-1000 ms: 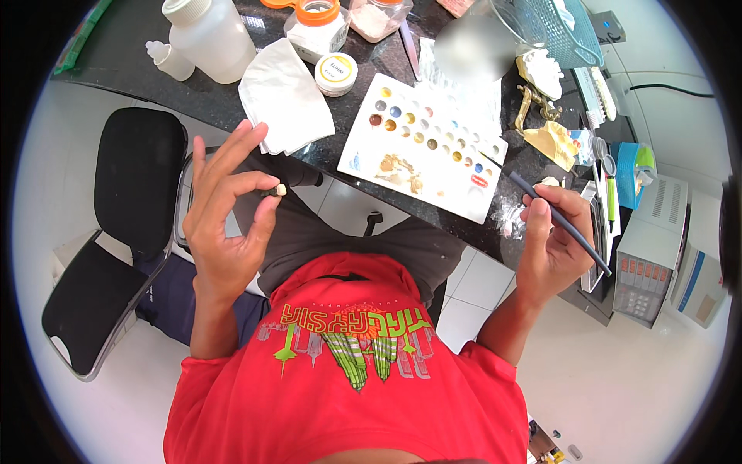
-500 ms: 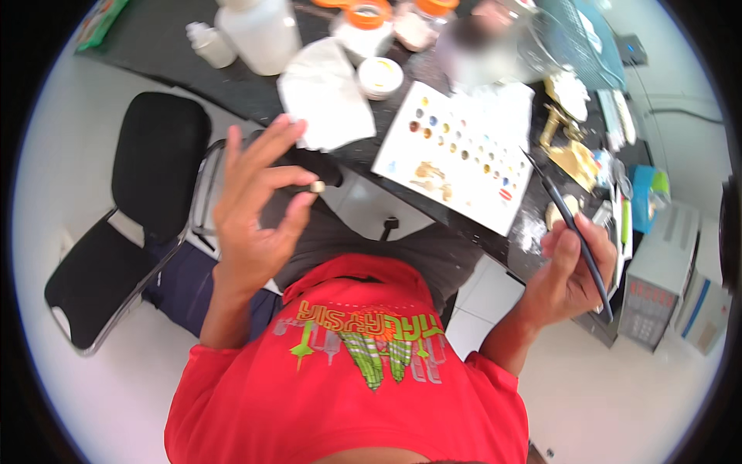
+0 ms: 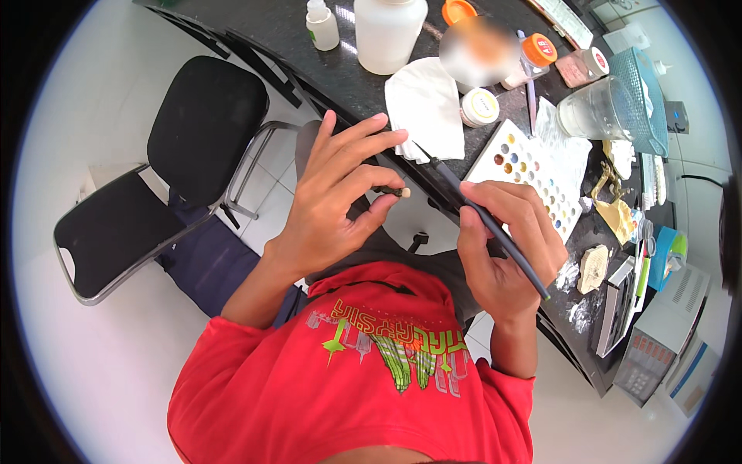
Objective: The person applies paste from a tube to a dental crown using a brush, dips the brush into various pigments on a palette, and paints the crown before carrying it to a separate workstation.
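Left hand [image 3: 332,205]: raised in front of the chest, palm toward the camera, upper fingers spread and extended, thumb and a lower finger pinched on a small cream-coloured piece on a dark pin [image 3: 396,191]; the piece sat just left of the brush tip, above the lap and short of the tabletop [image 3: 363,89] edge. Right hand [image 3: 506,251]: raised beside it, fingers curled closed around a thin dark brush [image 3: 483,220], held pen-fashion, its tip slanting up and left toward the left fingertips, its tail running down and right past the palm. Change from half a second before: the right hand had come in from the far right to close beside the left, and the brush, then angled away near the tabletop edge, now pointed at the pinched piece; the left hand remained lifted on the same piece. On the tabletop behind: a white palette [image 3: 533,174] with small wells of colour, a folded white tissue [image 3: 425,104], a small round jar [image 3: 479,107], a white bottle [image 3: 389,31], a clear glass container [image 3: 595,108]. A black chair [image 3: 166,174] stood to the left on the floor. Hard to make out: the exact form of the small piece, too tiny to tell; one item near the bottle was blurred; the tabletop's right end was bent and cut by the rim of the view.
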Action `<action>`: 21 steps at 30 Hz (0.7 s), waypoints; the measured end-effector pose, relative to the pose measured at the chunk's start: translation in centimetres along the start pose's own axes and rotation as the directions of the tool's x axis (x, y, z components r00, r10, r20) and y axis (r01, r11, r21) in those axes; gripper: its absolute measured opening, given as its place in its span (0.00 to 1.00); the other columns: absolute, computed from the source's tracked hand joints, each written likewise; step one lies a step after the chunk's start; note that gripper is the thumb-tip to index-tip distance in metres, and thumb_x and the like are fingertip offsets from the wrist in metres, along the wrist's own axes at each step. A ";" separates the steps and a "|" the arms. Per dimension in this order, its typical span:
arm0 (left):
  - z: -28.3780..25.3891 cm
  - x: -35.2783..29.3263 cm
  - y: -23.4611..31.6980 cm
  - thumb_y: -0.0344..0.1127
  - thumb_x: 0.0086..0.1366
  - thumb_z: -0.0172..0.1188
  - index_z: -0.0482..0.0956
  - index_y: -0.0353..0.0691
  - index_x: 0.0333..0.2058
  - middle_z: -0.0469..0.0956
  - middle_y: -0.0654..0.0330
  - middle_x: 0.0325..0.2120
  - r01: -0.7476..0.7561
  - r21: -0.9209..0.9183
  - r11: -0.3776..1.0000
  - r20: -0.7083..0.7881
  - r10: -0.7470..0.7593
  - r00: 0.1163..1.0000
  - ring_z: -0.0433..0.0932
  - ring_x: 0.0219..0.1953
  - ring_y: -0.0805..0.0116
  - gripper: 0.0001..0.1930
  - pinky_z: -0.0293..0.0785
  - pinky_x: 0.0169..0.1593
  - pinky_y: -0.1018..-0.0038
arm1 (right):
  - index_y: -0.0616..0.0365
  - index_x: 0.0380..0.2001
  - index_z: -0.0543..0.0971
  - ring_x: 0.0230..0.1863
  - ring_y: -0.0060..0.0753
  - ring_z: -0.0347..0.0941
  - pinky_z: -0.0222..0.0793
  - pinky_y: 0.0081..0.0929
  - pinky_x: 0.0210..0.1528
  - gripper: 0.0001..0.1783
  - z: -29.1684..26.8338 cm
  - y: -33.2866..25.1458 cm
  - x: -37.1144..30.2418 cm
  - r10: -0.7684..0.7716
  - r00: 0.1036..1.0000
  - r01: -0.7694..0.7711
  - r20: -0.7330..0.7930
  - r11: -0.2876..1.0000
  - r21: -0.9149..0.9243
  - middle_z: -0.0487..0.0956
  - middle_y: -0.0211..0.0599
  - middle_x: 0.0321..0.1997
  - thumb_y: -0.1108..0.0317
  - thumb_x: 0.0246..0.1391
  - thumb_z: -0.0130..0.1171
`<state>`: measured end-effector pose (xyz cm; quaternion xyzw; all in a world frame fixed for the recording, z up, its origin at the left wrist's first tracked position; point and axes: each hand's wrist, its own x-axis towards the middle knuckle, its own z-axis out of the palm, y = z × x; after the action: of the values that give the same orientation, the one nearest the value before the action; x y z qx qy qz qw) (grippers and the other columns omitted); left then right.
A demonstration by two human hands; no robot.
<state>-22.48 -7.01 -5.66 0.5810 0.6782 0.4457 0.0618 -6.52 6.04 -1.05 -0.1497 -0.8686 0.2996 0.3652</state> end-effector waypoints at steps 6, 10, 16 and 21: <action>0.3 -0.2 -0.7 0.24 0.48 0.66 0.78 0.42 0.30 0.77 0.55 0.49 0.007 -0.001 1.000 0.000 -0.007 1.000 0.68 0.60 0.54 0.09 0.47 0.66 0.47 | 0.66 0.31 0.81 0.22 0.31 0.77 0.69 0.21 0.23 0.10 -1.2 -0.3 -0.5 0.029 1.000 -0.029 0.005 0.999 -0.045 0.79 0.42 0.24 0.81 0.40 0.64; 0.2 -0.3 -0.7 0.24 0.47 0.65 0.78 0.42 0.30 0.77 0.55 0.49 0.016 -0.008 1.000 0.004 -0.016 1.000 0.68 0.61 0.54 0.10 0.48 0.66 0.48 | 0.68 0.30 0.82 0.21 0.22 0.74 0.66 0.17 0.22 0.07 -0.9 -0.4 -0.8 0.164 0.977 -0.166 -0.134 0.986 -0.003 0.81 0.40 0.25 0.78 0.46 0.66; 0.0 -0.3 -0.7 0.23 0.47 0.65 0.78 0.42 0.29 0.77 0.55 0.50 0.017 -0.019 1.000 0.000 -0.017 1.000 0.68 0.61 0.54 0.10 0.48 0.66 0.48 | 0.68 0.30 0.82 0.19 0.19 0.70 0.61 0.14 0.21 0.08 0.1 -0.3 -1.1 0.266 0.951 -0.275 -0.156 0.961 -0.040 0.80 0.38 0.23 0.76 0.46 0.68; 0.2 -0.1 -0.6 0.23 0.49 0.64 0.78 0.42 0.29 0.77 0.54 0.49 0.018 0.006 1.000 0.008 -0.018 1.000 0.68 0.61 0.54 0.09 0.48 0.66 0.48 | 0.70 0.30 0.80 0.22 0.26 0.74 0.66 0.16 0.24 0.09 -3.0 -0.7 -3.1 0.334 0.863 -0.379 -0.379 0.924 -0.050 0.80 0.42 0.24 0.71 0.53 0.63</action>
<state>-22.80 -6.95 -6.23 0.5768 0.6845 0.4409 0.0668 -2.23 5.24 -0.62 -0.3828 -0.7597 0.2751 0.4479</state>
